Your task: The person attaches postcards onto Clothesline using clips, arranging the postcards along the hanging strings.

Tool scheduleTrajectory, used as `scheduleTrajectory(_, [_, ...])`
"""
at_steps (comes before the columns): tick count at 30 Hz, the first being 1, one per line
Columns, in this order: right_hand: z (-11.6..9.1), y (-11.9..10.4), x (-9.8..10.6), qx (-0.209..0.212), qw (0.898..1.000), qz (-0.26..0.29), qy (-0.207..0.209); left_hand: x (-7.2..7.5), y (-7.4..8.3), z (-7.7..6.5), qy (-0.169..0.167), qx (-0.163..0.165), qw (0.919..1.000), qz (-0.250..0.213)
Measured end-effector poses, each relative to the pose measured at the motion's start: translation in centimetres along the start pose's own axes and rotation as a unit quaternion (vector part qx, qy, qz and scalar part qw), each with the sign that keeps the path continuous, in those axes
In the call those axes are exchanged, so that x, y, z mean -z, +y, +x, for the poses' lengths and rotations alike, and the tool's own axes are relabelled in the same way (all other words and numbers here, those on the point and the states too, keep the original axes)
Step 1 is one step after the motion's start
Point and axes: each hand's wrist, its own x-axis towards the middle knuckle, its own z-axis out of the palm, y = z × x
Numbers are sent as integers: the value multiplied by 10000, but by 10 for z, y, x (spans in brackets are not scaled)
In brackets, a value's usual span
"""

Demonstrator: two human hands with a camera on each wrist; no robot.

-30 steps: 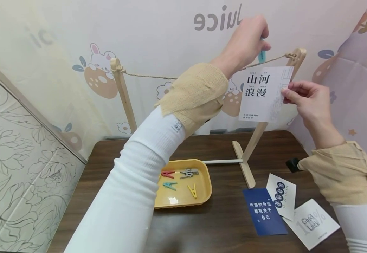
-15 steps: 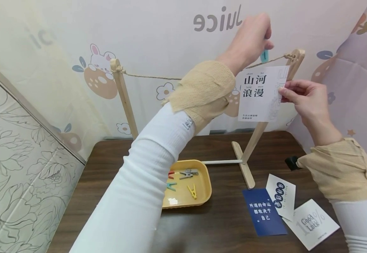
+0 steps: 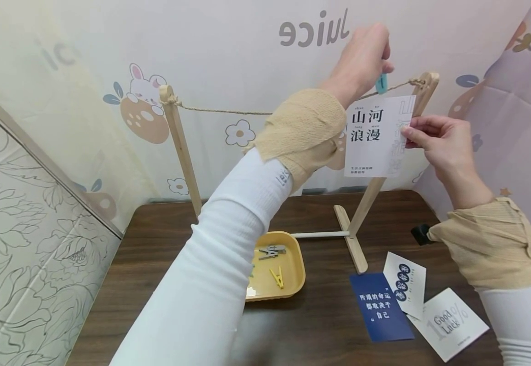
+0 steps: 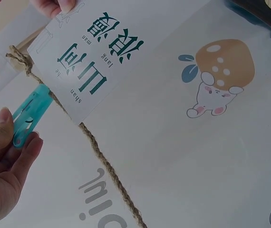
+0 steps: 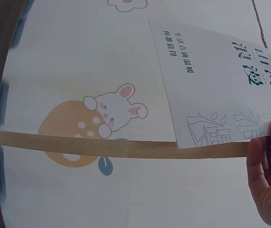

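My left hand pinches a teal clothespin by its handle ends, seen best in the left wrist view. The clothespin's tip meets the twine at the top edge of a white card with dark Chinese print. Whether its jaws enclose both card and twine I cannot tell. With thumb and fingers my right hand pinches the card's right edge, holding it upright just below the line. In the right wrist view, the card passes in front of the wooden post.
The twine runs between two wooden posts of a stand on a dark table. My left forearm partly covers a yellow tray of clothespins, including a yellow one. A blue card and two white cards lie front right.
The clothespin in my left hand has shifted slightly right and down onto the line. The card in my right hand has moved a little left. My left forearm now covers more of the tray.
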Motion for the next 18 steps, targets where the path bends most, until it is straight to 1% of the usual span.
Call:
scheduleTrajectory(5, [0,0,1,-104,9999,67,15,-2,2,0,-69,49,10000,-14])
scheduleTrajectory(8, [0,1,1,-115,9999,34,-16,-3,2,0,-131,45,9999,61])
scheduleTrajectory(14, [0,1,2,-192,9995,-266,-15,-4,0,3,-209,-73,9996,192])
scheduleTrajectory(18, [1,0,1,-239,9987,-443,18,-2,1,2,-282,-139,9993,213])
